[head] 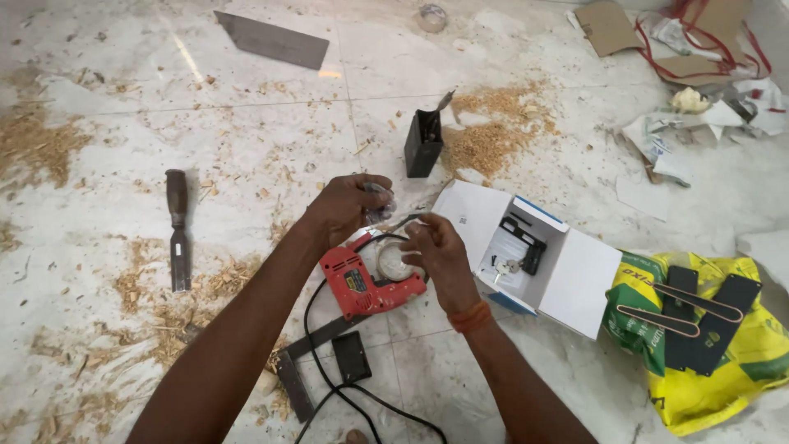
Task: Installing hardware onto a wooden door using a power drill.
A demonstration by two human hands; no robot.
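Observation:
My left hand (pixel 349 205) is closed around a small clear plastic packet (pixel 380 203) just above a red electric drill (pixel 366 284) lying on the marble floor. My right hand (pixel 436 251) pinches the other end of the same packet, fingers together, over a pale round object (pixel 393 261) beside the drill. To the right of my hands, an open white cardboard box (pixel 567 275) shows black hardware and keys (pixel 503 267) inside.
A wood-handled chisel (pixel 177 230) lies at the left amid sawdust. A black open case (pixel 423 141) stands behind my hands. A steel square (pixel 300 370), a black plate (pixel 352 355) and the drill's cord lie near me. A yellow bag (pixel 723 362) holds black brackets at the right.

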